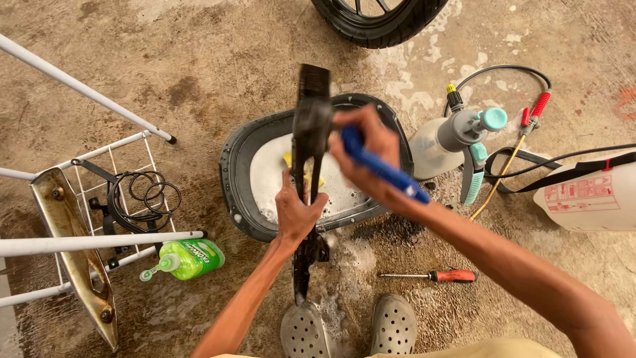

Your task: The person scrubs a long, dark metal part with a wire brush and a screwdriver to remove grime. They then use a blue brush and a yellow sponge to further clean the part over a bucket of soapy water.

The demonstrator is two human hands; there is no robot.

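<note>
At the far left, a white metal wire rack [99, 199] stands on the wet concrete floor [199, 73]; coiled black cables [142, 199] lie on it, and a tarnished metal cover [73, 252] leans against it. Just beside it lies a green plastic soap bottle [189, 258], on its side.

In the middle, the left hand [297, 213] is clenched around a long black plastic motorcycle part [310, 139], held nearly upright above a black oval tub [238, 166]. The tub contains white soapy foam [271, 176], with something yellow in it, perhaps a sponge. The right hand [371, 156] grasps a blue-handled brush [381, 169] and presses it against the part. To scrub well, I think the part should stay over the tub so the foam drips back, and the left hand should keep it firm.

Below are two grey perforated clogs [351, 328] and a red-handled screwdriver [430, 275]. To the right stand a grey pump sprayer with turquoise cap [457, 136] and a large white pressure tank [589, 195]; their contents I cannot tell. A black tyre [377, 20] is at the top.
</note>
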